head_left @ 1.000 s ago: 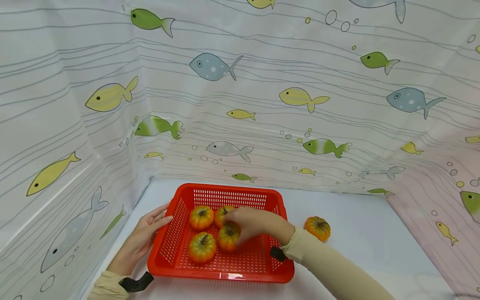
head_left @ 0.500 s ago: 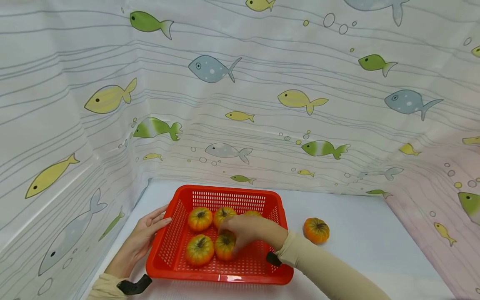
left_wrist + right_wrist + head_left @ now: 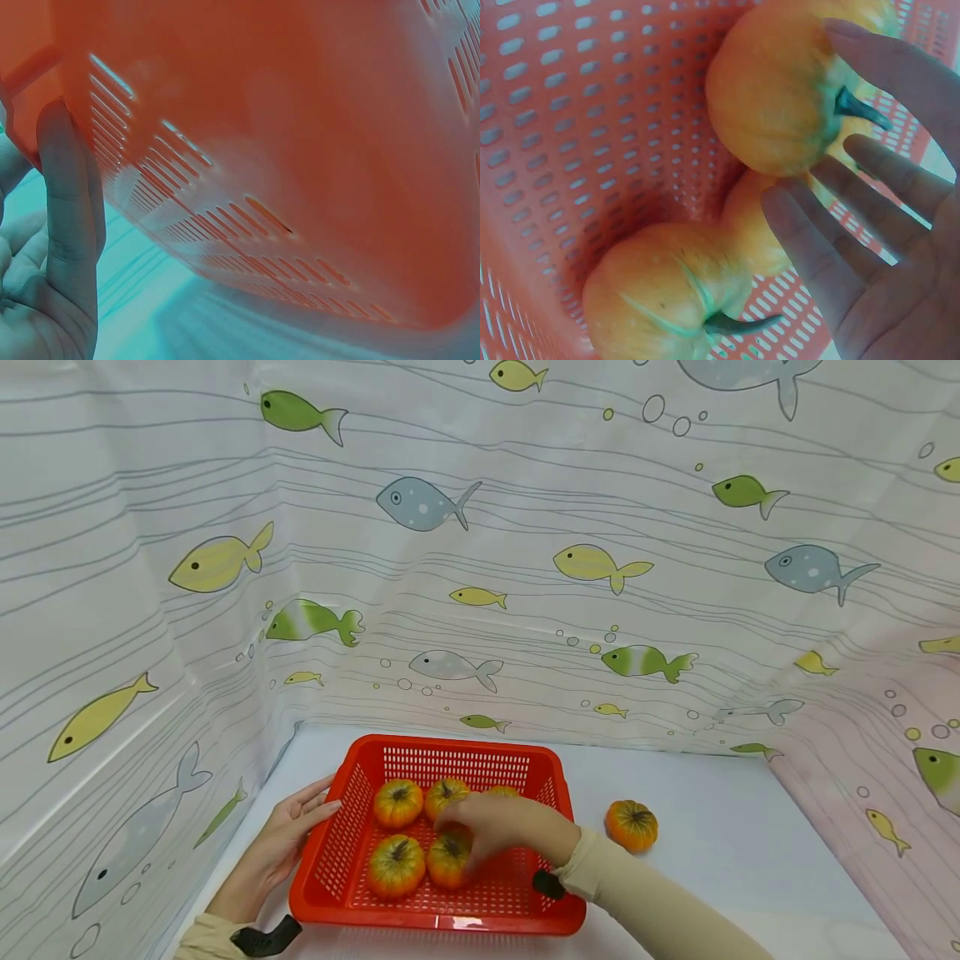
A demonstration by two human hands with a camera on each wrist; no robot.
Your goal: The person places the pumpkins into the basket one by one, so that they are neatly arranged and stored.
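My left hand [image 3: 281, 839] rests against the left rim of a red plastic basket [image 3: 375, 917], its thumb over the edge. In the left wrist view, the fingers [image 3: 69, 187] of that hand lie along the basket's outside wall. Inside the basket sit several small orange pumpkins. My right hand [image 3: 513, 827] is low over the front middle pumpkin [image 3: 447, 864], thumb and fingers spread about it. The right wrist view shows a pumpkin [image 3: 772, 97] at the tips of these fairly straight fingers; whether they press it is unclear. A back right pumpkin [image 3: 502, 791] is mostly hidden.
One more pumpkin [image 3: 632, 827] lies on the white table [image 3: 720, 860], right of the basket. A fish-patterned curtain [image 3: 525, 693] rises behind the table and along both sides.
My right hand has lowered a pumpkin toward the front, beside the front left one, where it now sits still. The back right pumpkin has come into view. My left hand stays at the rim.
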